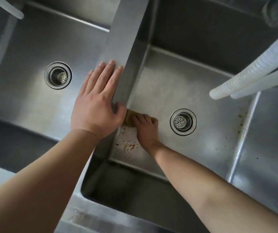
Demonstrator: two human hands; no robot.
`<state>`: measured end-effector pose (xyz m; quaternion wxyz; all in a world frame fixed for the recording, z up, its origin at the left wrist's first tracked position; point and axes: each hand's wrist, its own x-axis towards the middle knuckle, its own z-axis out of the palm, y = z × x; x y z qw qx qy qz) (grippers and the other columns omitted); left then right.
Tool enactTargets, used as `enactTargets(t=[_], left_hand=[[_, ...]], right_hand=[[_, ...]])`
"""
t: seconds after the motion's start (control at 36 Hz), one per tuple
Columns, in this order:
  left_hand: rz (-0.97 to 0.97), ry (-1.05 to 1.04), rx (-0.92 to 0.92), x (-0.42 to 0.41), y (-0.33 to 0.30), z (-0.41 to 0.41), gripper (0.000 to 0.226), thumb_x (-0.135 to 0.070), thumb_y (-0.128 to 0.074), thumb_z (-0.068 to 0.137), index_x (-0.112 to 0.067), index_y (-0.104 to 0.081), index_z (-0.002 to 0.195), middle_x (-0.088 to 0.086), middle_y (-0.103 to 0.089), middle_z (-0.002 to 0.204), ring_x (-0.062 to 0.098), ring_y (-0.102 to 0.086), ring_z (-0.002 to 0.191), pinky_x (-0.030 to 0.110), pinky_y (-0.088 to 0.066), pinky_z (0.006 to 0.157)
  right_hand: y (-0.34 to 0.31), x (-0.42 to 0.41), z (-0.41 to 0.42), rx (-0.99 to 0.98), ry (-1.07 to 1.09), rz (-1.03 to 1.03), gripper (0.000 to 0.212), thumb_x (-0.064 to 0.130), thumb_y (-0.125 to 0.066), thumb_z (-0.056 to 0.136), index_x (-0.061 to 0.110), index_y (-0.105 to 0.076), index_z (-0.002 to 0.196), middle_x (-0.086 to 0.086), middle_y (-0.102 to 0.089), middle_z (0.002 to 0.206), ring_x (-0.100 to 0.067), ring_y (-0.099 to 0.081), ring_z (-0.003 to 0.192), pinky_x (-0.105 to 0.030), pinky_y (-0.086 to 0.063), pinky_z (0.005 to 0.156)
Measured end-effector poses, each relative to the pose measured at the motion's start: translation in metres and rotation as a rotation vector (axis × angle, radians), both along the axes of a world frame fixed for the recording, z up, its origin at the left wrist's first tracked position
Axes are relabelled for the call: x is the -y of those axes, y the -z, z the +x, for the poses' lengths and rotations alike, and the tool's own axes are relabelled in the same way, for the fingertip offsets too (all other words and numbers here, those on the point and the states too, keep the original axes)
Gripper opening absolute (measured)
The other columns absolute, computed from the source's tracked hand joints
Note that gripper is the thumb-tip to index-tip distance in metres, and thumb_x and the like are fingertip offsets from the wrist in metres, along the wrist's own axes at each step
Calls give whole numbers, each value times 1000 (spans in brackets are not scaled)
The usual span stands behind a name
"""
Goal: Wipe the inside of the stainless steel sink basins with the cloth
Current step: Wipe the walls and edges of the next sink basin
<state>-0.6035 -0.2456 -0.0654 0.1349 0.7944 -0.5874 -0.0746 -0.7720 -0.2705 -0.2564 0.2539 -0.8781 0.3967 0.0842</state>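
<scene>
Two hands working: left hand (98, 105) spread flat on the divider (126, 39), right hand (145, 130) pressing the brown cloth (129, 116) down. Best sweep firmly through those rusty spots (126, 143).

Basins (193, 91): brushed steel, dull sheen, brown spots by the near wall.
Divider (126, 31): same steel, smooth, matt.
Drains (183, 122): shinier metal, perforated strainers.
Cloth (129, 117): mustard-brown, soft, coarse-looking.
Hoses (252, 71): ribbed, whitish translucent plastic.
</scene>
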Motion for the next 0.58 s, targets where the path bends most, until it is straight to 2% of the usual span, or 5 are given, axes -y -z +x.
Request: enactTargets(t=[0.17, 0.25, 0.33, 0.5, 0.58], left_hand=[[9, 3, -8, 0, 0, 1, 82, -27, -52, 75, -16, -34, 155, 7, -31, 162, 26, -21, 152, 44, -18, 124], [17, 9, -3, 0, 0, 1, 81, -29, -50, 77, -16, -33, 155, 7, -30, 163, 26, -19, 153, 46, -18, 124], [23, 13, 4, 0, 0, 1, 81, -34, -46, 78, -17, -32, 156, 7, -29, 163, 26, -19, 153, 46, -18, 124], [35, 22, 6, 1, 0, 2, 84, -36, -46, 76, -17, -31, 156, 6, -28, 164, 25, -18, 153, 46, -18, 124], [29, 26, -4, 1, 1, 2, 84, -34, -46, 75, -16, -33, 156, 6, -29, 163, 25, -19, 153, 45, -17, 124]], right_hand=[[-6, 23, 18, 92, 207, 197, 49, -5, -52, 81, 16, -64, 123, -6, -62, 122, -29, -52, 114, -36, -45, 83], [-14, 46, 12, 260, 557, 492, 42, -3, -51, 84, 18, -69, 116, -7, -67, 110, -27, -64, 91, -24, -50, 65], [-24, 73, 6, 399, 868, 685, 44, -11, -47, 81, 25, -71, 94, -2, -67, 89, -17, -62, 73, -15, -48, 50], [-28, 145, 15, 489, 1056, 562, 33, -2, -49, 84, 25, -67, 77, -1, -69, 85, -27, -69, 84, -40, -58, 72], [-29, 173, 41, 551, 1085, 435, 18, 20, -60, 92, 27, -74, 101, 5, -73, 100, -20, -69, 95, -39, -58, 91]])
